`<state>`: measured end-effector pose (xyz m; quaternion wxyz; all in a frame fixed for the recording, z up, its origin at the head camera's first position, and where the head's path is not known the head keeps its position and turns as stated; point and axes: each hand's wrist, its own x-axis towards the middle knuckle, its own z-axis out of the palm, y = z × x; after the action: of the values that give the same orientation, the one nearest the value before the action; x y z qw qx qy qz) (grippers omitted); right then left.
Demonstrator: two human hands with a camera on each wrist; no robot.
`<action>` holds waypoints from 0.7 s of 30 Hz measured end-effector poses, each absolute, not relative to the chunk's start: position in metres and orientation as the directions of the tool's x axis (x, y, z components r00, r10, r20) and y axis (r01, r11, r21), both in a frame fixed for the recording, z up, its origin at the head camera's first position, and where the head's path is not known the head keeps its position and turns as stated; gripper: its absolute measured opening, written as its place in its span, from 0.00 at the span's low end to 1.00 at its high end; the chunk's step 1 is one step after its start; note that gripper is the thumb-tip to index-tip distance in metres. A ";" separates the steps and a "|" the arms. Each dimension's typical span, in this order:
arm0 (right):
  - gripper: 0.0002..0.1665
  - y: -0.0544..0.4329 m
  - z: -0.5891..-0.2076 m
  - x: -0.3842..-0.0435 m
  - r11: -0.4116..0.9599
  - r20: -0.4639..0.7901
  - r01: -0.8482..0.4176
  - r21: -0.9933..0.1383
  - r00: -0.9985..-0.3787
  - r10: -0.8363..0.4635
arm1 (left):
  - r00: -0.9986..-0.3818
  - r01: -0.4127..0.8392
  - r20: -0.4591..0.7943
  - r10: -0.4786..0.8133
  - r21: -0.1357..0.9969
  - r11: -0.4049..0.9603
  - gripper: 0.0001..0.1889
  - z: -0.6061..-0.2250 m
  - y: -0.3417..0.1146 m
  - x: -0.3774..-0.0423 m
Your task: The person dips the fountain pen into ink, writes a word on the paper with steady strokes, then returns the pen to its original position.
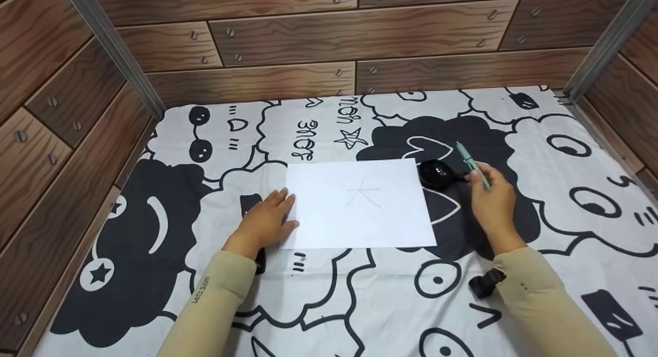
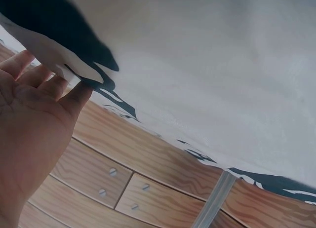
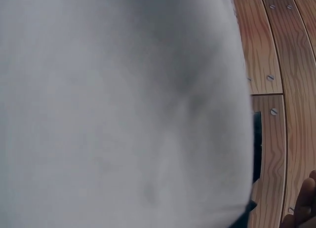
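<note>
A white sheet of paper [image 1: 318,202] lies on the patterned cloth, with a few thin pencil-like strokes [image 1: 361,190] drawn near its middle. My left hand [image 1: 264,220] rests flat at the sheet's left edge, fingers extended; its palm side shows in the left wrist view. To the right of the sheet, my right hand [image 1: 493,200] pinches a light green pen [image 1: 469,159], its upper end pointing forward. By the paper's right edge sits a glossy black, round-headed thing [image 1: 436,173] with a narrow handle reaching toward the right fingertips. Only some right fingers [image 3: 305,201] show in the right wrist view.
The black-and-white cartoon cloth [image 1: 318,290] covers the whole surface, slightly creased in front. Wood-plank-patterned walls [image 1: 288,38] enclose the back and both sides, with grey metal posts [image 1: 118,53] at the corners. A black band [image 1: 486,283] is on the right wrist.
</note>
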<state>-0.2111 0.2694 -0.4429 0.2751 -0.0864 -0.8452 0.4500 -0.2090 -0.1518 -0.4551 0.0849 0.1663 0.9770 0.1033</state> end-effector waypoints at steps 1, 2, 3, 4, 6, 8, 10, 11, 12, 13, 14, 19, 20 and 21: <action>0.16 0.270 -0.443 -0.211 0.586 0.371 -0.077 -0.806 -0.838 0.400 | -0.931 0.304 -0.135 0.339 0.228 0.925 0.33 -0.455 -0.152 -0.209; 0.16 0.271 -0.443 -0.211 0.590 0.354 -0.055 -0.805 -0.844 0.404 | -0.931 0.302 -0.137 0.338 0.227 0.926 0.33 -0.455 -0.152 -0.209; 0.17 0.272 -0.442 -0.211 0.596 0.338 -0.035 -0.802 -0.850 0.405 | -0.932 0.300 -0.138 0.336 0.227 0.927 0.33 -0.455 -0.151 -0.209; 0.17 0.272 -0.442 -0.210 0.600 0.326 -0.021 -0.800 -0.854 0.405 | -0.932 0.299 -0.137 0.335 0.230 0.926 0.33 -0.455 -0.151 -0.209; 0.17 0.273 -0.442 -0.210 0.604 0.325 -0.018 -0.797 -0.855 0.403 | -0.934 0.289 -0.142 0.327 0.235 0.928 0.33 -0.455 -0.151 -0.209; 0.16 0.274 -0.442 -0.210 0.615 0.337 -0.022 -0.788 -0.851 0.402 | -0.937 0.278 -0.147 0.318 0.238 0.930 0.33 -0.456 -0.151 -0.209; 0.15 0.275 -0.443 -0.210 0.628 0.346 -0.018 -0.778 -0.847 0.405 | -0.938 0.271 -0.150 0.312 0.243 0.931 0.33 -0.456 -0.151 -0.208; 0.15 0.275 -0.442 -0.210 0.635 0.338 -0.003 -0.772 -0.849 0.407 | -0.939 0.267 -0.154 0.309 0.242 0.933 0.33 -0.456 -0.151 -0.208; 0.15 0.275 -0.442 -0.210 0.643 0.323 0.018 -0.766 -0.853 0.409 | -0.939 0.266 -0.154 0.308 0.243 0.933 0.33 -0.456 -0.151 -0.208; 0.16 0.275 -0.442 -0.210 0.651 0.302 0.043 -0.758 -0.861 0.409 | -0.939 0.266 -0.154 0.308 0.243 0.933 0.33 -0.456 -0.151 -0.208; 0.17 0.276 -0.442 -0.210 0.658 0.280 0.067 -0.750 -0.869 0.409 | -0.938 0.268 -0.153 0.309 0.243 0.932 0.33 -0.455 -0.151 -0.208; 0.20 0.280 -0.443 -0.210 0.697 0.180 0.161 -0.698 -0.903 0.389 | -0.938 0.271 -0.153 0.312 0.242 0.932 0.33 -0.454 -0.150 -0.208; 0.20 0.281 -0.444 -0.211 0.704 0.165 0.172 -0.689 -0.908 0.384 | -0.938 0.271 -0.152 0.312 0.241 0.932 0.33 -0.454 -0.150 -0.208; 0.20 0.282 -0.444 -0.211 0.709 0.150 0.183 -0.681 -0.913 0.380 | -0.938 0.271 -0.150 0.312 0.241 0.932 0.33 -0.454 -0.150 -0.208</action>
<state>-0.2111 0.2825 -0.4444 0.1410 -0.1540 -0.9136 0.3490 -0.2077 -0.1504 -0.4543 0.0934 0.1490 0.9784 0.1089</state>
